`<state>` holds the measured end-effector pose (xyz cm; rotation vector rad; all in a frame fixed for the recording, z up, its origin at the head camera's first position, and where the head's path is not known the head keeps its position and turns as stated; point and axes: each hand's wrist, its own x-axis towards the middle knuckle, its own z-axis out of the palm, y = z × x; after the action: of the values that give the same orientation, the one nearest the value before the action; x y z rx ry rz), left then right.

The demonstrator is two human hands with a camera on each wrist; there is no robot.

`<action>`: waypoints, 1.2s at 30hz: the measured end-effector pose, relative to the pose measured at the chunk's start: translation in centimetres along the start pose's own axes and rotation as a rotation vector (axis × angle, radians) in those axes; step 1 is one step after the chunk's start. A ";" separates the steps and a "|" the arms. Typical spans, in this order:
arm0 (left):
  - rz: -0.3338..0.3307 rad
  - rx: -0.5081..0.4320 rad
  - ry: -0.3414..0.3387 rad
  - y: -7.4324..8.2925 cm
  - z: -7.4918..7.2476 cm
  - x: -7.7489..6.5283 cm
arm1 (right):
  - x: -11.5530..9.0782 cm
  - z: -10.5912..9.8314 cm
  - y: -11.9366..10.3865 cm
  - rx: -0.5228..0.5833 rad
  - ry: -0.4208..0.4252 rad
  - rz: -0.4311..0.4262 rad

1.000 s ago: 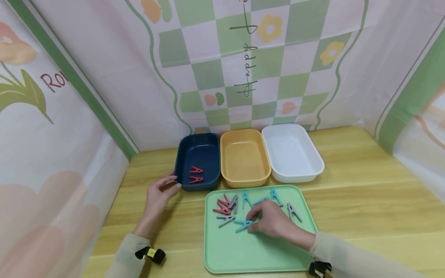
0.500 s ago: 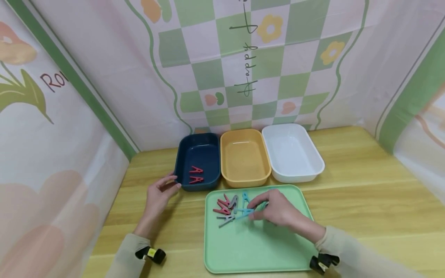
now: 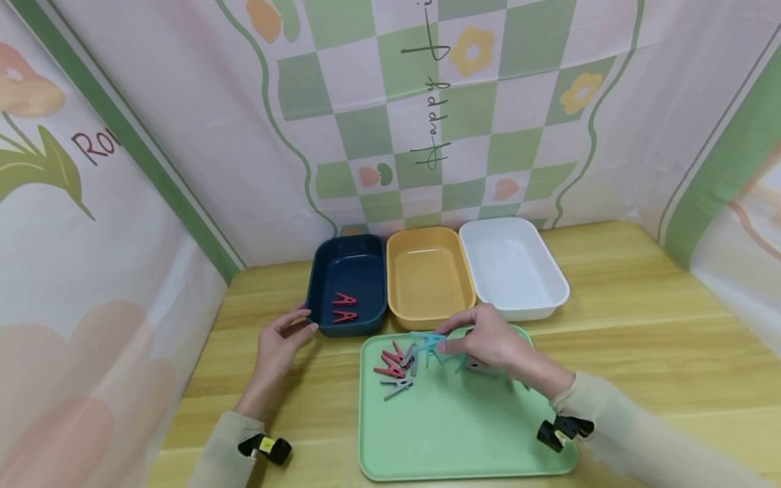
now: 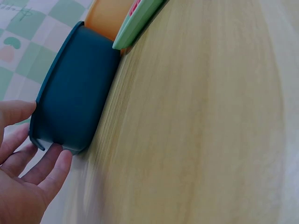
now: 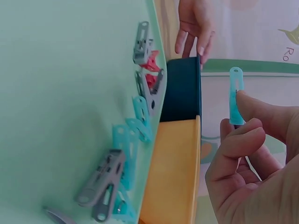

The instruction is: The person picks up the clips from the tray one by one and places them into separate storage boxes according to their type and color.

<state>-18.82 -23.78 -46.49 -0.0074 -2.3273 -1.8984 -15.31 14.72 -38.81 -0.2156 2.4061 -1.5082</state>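
Note:
My right hand (image 3: 495,341) pinches a light-blue clothespin (image 5: 236,95) between thumb and fingers, above the far edge of the green tray (image 3: 451,434). Below it on the tray lie more blue clothespins (image 5: 125,149), partly hidden by the hand in the head view. Red clothespins (image 3: 390,366) and a grey clothespin (image 3: 398,388) lie at the tray's left; another grey clothespin (image 5: 103,182) shows in the right wrist view. My left hand (image 3: 277,346) touches the near left corner of the navy bin (image 4: 77,84), fingers loosely extended. Two red clothespins (image 3: 344,316) lie inside that bin.
A yellow bin (image 3: 430,278) stands beside the navy one, and a white bin (image 3: 514,268) is to its right, all along the back of the wooden table (image 3: 647,339). Behind them hangs a patterned cloth (image 3: 421,122).
My right hand has lifted the blue clothespin off the tray and carried it away from me, toward the bins. The left hand stays at the navy bin.

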 end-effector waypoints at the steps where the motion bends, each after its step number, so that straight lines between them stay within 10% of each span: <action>1: 0.000 0.002 0.000 0.0 0.0 0.0 | 0.2 -0.1 -0.1 -0.002 0.004 -0.003; 36: 0.008 -0.001 0.004 -0.1 0.0 0.0 | 7.0 -2.6 -1.5 0.093 0.101 0.009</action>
<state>-18.84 -23.81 -46.57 -0.0130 -2.3202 -1.8931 -22.85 14.37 -37.56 -0.1099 2.4021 -1.6599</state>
